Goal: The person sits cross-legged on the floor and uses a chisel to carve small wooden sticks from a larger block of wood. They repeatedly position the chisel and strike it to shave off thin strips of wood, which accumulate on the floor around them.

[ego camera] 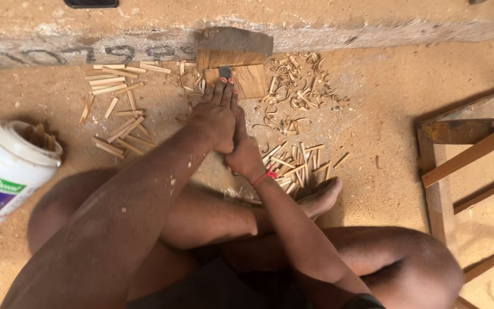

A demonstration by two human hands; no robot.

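Note:
I sit cross-legged on a sandy floor. My left hand (215, 114) lies over a chisel, its fingers pressing the metal blade (224, 72) flat onto a small wooden block (251, 80). My right hand (244, 153), with a red thread at the wrist, is shut around the chisel's handle just behind the left hand; the handle itself is hidden. The block rests against a second wooden board (230, 57) at the foot of a concrete step (344, 31).
Thin wood sticks (115, 109) lie scattered left of the block, more sticks (295, 163) by my foot, and curled shavings (295, 86) to the right. A white plastic tub (4, 171) holding sticks lies at left. A wooden frame (470, 166) stands at right.

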